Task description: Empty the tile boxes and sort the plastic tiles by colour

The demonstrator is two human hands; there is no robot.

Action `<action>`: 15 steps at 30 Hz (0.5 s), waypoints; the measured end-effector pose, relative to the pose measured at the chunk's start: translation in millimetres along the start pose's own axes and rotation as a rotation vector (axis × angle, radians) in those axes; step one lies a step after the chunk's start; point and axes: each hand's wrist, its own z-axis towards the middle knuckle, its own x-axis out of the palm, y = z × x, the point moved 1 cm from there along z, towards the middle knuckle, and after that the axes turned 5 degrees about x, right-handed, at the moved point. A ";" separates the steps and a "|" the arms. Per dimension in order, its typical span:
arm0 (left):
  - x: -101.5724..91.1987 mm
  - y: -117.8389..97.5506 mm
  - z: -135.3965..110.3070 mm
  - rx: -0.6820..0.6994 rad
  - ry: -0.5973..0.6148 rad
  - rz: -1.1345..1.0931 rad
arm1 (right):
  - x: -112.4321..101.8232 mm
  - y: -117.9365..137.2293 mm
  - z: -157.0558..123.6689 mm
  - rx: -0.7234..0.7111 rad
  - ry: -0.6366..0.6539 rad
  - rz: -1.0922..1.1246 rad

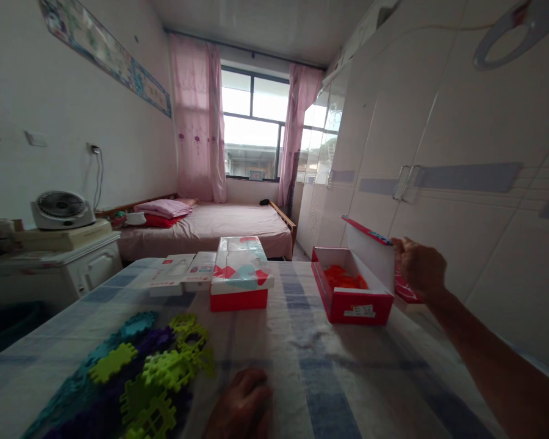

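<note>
My right hand point(418, 262) pinches the edge of a raised box lid point(373, 250), white inside with a red rim. The lid stands tilted up at the right side of a red box point(359, 308). Inside the box lie orange-red plastic pieces point(343, 277). My left hand point(242, 402) rests on the tablecloth with its fingers curled in, and nothing shows in it. To its left lies a pile of interlocking plastic pieces: lime green ones point(169, 369), purple ones point(158, 339) and teal ones point(139, 324).
A closed red and white box point(241, 274) stands mid-table, beside flat white boxes point(170, 271). Behind my right hand lies another red box point(407, 289), partly hidden. A checked cloth point(297, 341) covers the table. Beyond are a bed point(229, 222), a fan point(63, 209) and wardrobes point(393, 140).
</note>
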 end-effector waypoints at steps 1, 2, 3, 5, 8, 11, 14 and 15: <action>-1.1 -0.9 0.2 -0.004 -0.021 0.002 | -12.8 -11.9 -1.4 0.039 -0.035 0.019; -3.0 -2.3 1.0 -0.006 -0.035 0.007 | -24.5 -25.6 -4.5 0.073 -0.067 0.047; -5.6 -4.3 2.4 -0.010 -0.042 0.016 | -34.2 -41.0 -9.2 0.113 -0.097 0.081; -12.8 -11.5 7.6 -0.032 -0.041 0.041 | -45.4 -74.1 -23.9 0.224 -0.142 0.161; -25.1 -32.1 22.4 -0.068 0.015 0.064 | -40.1 -115.9 -57.2 0.356 -0.142 0.251; -33.3 -61.2 44.6 -0.017 0.105 0.050 | -20.1 -134.1 -95.3 0.453 -0.108 0.388; -33.3 -87.6 70.4 0.098 0.167 0.026 | -3.1 -128.9 -127.8 0.509 -0.043 0.559; -30.9 -93.5 79.0 0.130 0.185 0.014 | 0.1 -123.7 -136.5 0.516 0.019 0.579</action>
